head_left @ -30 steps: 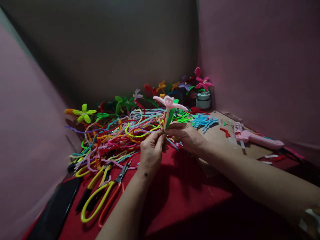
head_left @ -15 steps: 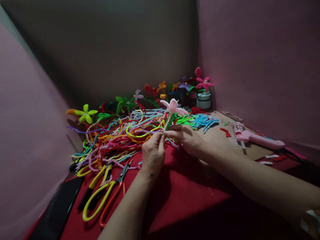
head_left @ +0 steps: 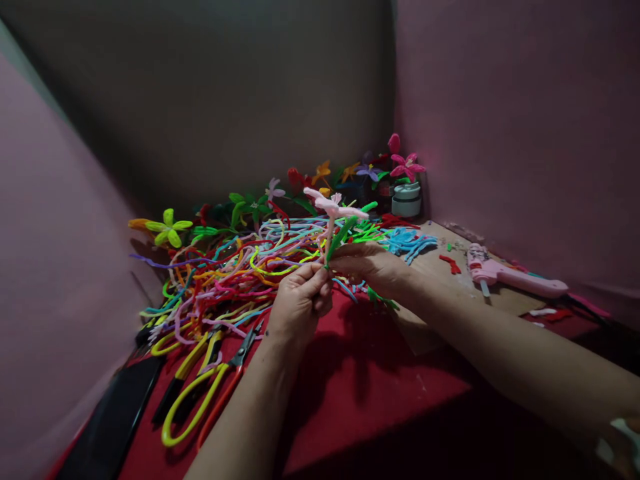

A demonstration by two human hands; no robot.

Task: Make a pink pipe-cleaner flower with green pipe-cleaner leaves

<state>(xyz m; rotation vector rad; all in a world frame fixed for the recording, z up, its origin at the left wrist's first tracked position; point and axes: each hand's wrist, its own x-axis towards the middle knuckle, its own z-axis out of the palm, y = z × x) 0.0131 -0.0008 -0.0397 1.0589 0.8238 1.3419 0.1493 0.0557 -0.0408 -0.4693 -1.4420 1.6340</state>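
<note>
Scissors [head_left: 234,363] lie near a flat black object [head_left: 111,417], possibly a tray, on a red surface [head_left: 415,380].

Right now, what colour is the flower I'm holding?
The flower is pale pink, seen best in the head view.

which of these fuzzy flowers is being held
The pale pink flower, its stem pinched in the left hand. The others, such as the yellow-green flower and the hot pink flower, sit farther back, unheld.

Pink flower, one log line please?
pink flower: upright; green leaf: beside stem; left hand: grip low on stem; right hand: by leaf base
</note>
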